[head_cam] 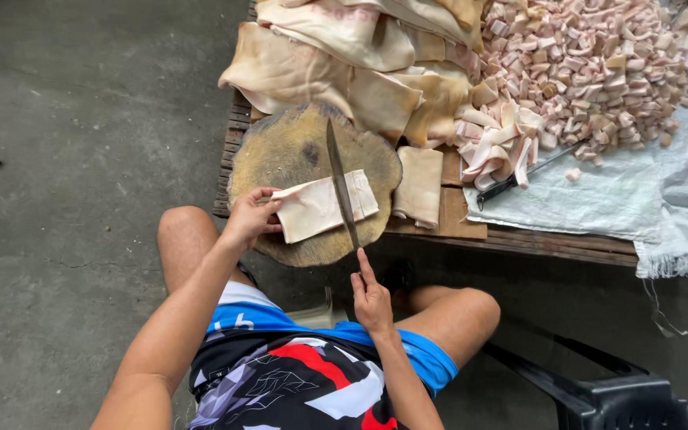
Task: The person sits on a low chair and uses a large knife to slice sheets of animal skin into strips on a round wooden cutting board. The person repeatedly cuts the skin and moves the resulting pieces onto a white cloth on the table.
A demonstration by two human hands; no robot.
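The left hand (250,215) presses its curled fingers on the near-left edge of a pale slab of pork skin (322,205) lying on a round wooden chopping block (296,151), while the right hand (372,301) is closed around the handle of a long knife (341,181) whose blade lies across the slab. A clean cut probably calls for keeping the fingertips tucked back from the blade and the slab flat. The block sits on a low slatted wooden table (519,239) with more skin sheets (320,56), a heap of cut cubes (591,64), a second knife (519,175) and a white woven sack (639,199), above a bare concrete floor (81,159)
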